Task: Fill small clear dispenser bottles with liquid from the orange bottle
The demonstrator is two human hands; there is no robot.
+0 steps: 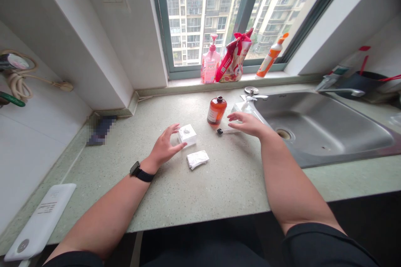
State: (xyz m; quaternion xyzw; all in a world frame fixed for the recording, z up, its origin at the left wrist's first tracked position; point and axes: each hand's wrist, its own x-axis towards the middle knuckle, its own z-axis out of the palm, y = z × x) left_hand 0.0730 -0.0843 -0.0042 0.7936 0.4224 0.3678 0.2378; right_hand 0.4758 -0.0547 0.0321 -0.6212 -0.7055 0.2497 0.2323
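Observation:
My left hand (165,147), with a dark watch on its wrist, has thumb and fingers spread beside a small white square container (188,134) with a round opening on top. Whether the fingertips touch it, I cannot tell. Just in front lies a folded white tissue (197,159). My right hand (246,124) hovers with fingers apart and nothing in them. Left of it stands an amber bottle (216,112) with an uncapped dark neck. A black-headed pump (220,132) with a clear tube lies below those fingers. Behind the hand is a clear container (241,107), partly hidden, with a white plastic piece (250,98) at its top.
A steel sink (326,123) is set into the counter at right. On the sill stand a pink pump bottle (210,64), a red bag (234,60) and an orange-white bottle (271,57). A white flat device (42,221) lies at the left edge.

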